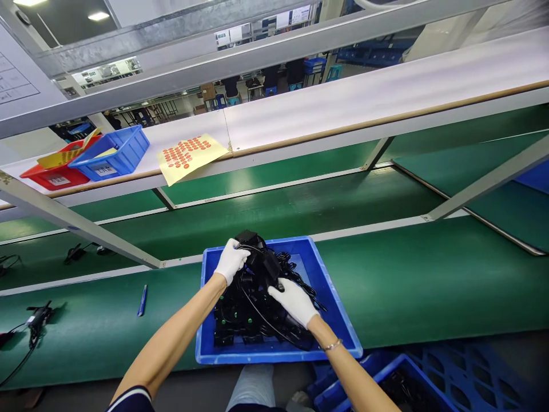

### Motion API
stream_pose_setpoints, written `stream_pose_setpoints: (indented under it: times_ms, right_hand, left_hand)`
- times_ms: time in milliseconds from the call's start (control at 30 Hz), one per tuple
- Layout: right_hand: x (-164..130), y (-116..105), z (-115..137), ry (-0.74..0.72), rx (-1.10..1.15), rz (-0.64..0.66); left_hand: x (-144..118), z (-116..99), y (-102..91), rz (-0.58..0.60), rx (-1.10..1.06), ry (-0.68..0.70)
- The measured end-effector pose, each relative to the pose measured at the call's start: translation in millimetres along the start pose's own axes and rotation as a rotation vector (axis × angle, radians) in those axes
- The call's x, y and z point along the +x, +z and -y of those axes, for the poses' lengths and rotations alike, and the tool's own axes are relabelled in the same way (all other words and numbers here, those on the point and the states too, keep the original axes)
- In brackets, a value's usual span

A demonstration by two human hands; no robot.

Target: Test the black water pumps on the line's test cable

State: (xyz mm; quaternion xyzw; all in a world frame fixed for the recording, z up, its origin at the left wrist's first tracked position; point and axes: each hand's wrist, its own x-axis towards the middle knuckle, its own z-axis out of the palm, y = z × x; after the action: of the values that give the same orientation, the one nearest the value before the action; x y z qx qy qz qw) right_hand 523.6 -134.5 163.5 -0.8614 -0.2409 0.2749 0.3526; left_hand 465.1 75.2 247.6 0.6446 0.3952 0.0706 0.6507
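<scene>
A blue plastic bin (pixel 278 359) holds a pile of black power adapters (pixel 240 315) with coiled cables (pixel 294 269), several showing small green dots. My left hand (pixel 231 262), in a white glove, is closed on a bunch of black adapters (pixel 247 236) and cable near the bin's far edge. Lower on the same bunch, my right hand (pixel 295 301), gloved too, grips a black adapter (pixel 271 266) with thumb and fingers. The bunch is raised over the pile, and its individual pieces overlap. My fingertips are partly hidden behind the black parts.
Beneath the bin runs a green belt (pixel 407 286), with a blue pen (pixel 143 300) and another adapter (pixel 39 320) to the left. A white shelf (pixel 343 106) behind carries red (pixel 55 174) and blue boxes (pixel 118 151) and a yellow sticker sheet (pixel 189 157). Slanted metal posts (pixel 81 226) flank me.
</scene>
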Motion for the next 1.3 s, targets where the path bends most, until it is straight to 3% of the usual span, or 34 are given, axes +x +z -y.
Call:
stream_pose_setpoints:
  times_ms: [67,233,300,367,467,567,633,833,933,1067,1300]
  right_hand:
    - [17.6,-17.3,6.6,-0.015,0.008,-0.011]
    - [61.0,-92.6,16.5,-0.041,0.024,-0.153]
    - [67.3,-105.0,23.9,-0.027,-0.027,-0.164]
    - [61.2,-94.7,32.4,-0.034,-0.076,-0.092]
    - [39.3,-52.2,41.5,-0.084,-0.126,0.054]
    - [25.0,-27.5,42.7,-0.106,-0.215,0.079]
    - [25.0,-38.3,42.3,-0.119,-0.311,0.032]
    - [38.9,-116.0,61.1,-0.288,-0.629,-0.217]
    - [45.4,-129.9,69.9,-0.39,-0.714,-0.245]
    - [57.7,-118.9,63.0,-0.472,-0.736,-0.205]
    - [68.5,-74.7,39.8,-0.42,-0.613,-0.108]
  left_hand:
    - [6.0,-2.8,0.3,-0.001,0.0,-0.017]
    - [18.6,-6.5,5.6,-0.003,-0.005,-0.056]
    - [19.0,-6.0,10.1,-0.007,-0.012,-0.053]
    - [17.4,-5.1,14.1,-0.011,-0.017,-0.045]
    - [14.1,-4.3,16.0,-0.001,-0.016,-0.038]
    - [11.6,-4.9,12.7,0.032,-0.004,-0.041]
    - [10.5,-5.8,9.8,0.056,0.007,-0.049]
    - [2.4,-7.1,9.1,0.102,0.022,-0.046]
    - [-7.7,-5.2,7.4,0.1,0.021,-0.014]
    - [-18.3,-1.4,2.0,0.061,0.0,0.011]
    - [-16.7,0.3,-1.9,0.017,-0.035,0.018]
